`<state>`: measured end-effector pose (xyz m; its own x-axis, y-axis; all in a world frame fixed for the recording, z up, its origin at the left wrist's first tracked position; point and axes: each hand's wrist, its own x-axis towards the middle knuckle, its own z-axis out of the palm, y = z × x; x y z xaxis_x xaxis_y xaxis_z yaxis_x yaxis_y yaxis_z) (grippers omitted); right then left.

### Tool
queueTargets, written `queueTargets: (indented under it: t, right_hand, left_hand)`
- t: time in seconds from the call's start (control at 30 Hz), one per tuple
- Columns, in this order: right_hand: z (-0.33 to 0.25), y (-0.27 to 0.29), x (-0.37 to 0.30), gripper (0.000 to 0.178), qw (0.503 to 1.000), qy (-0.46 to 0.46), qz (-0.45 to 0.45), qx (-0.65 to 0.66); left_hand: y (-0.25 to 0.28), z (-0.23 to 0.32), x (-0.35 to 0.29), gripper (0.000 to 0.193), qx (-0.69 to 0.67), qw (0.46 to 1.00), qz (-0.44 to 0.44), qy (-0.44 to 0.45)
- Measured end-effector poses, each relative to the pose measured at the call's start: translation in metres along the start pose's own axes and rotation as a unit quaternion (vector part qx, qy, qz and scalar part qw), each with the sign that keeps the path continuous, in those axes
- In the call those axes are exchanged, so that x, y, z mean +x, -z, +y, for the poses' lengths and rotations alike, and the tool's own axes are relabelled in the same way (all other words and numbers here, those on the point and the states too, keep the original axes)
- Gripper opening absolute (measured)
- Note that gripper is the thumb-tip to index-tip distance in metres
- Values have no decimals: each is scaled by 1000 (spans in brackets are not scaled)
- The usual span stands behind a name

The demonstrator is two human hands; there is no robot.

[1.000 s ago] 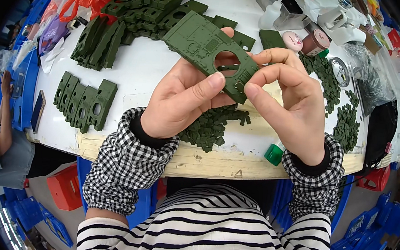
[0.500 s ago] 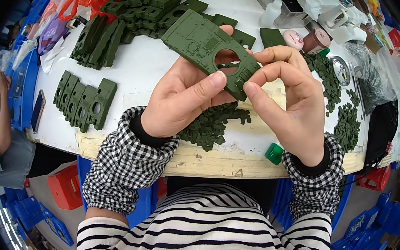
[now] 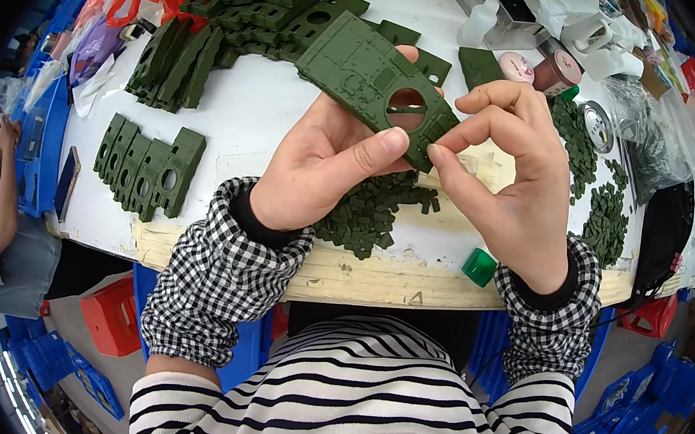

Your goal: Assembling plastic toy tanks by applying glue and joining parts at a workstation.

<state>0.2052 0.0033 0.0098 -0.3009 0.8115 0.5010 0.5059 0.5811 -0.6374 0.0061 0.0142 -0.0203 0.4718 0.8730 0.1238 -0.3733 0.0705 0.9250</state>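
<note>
A dark green plastic model tank hull top [image 3: 354, 60], with a large round hole near its right end, is held tilted above the table. My left hand [image 3: 319, 164] grips it from below, thumb on the near edge beside the hole, fingers behind. At the hull's right end is my right hand [image 3: 519, 171], thumb and index finger pinched together against the corner. Whatever lies between those fingertips is too small or hidden to make out. Under my hands lies a heap of small green plastic pieces [image 3: 368, 219]. A green cap [image 3: 479, 266] stands near the front edge.
More hull tops [image 3: 147, 166] stand in a row at the left, with a large stack [image 3: 259, 8] behind. Small green pieces [image 3: 606, 221] lie in piles at right. A pink-lidded jar [image 3: 558, 70] and a white bottle [image 3: 478, 20] stand at the back. Another person [image 3: 6, 243] sits at far left.
The hull has shifted slightly right in my left hand's grip. My right hand's middle and other fingers have lifted off its far edge, while thumb and index stay at the corner.
</note>
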Motion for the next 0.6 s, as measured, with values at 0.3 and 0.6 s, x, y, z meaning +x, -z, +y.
queueTargets:
  t: [0.3, 0.6]
  right_hand:
    - [-1, 3, 0, 12, 1000, -2, -27, 4]
    - [-5, 18, 2, 12, 988, -30, -16, 147]
  left_hand:
    - [2, -1, 0, 70, 26, 999, -32, -5]
    - [-5, 9, -1, 71, -112, 990, -77, 37]
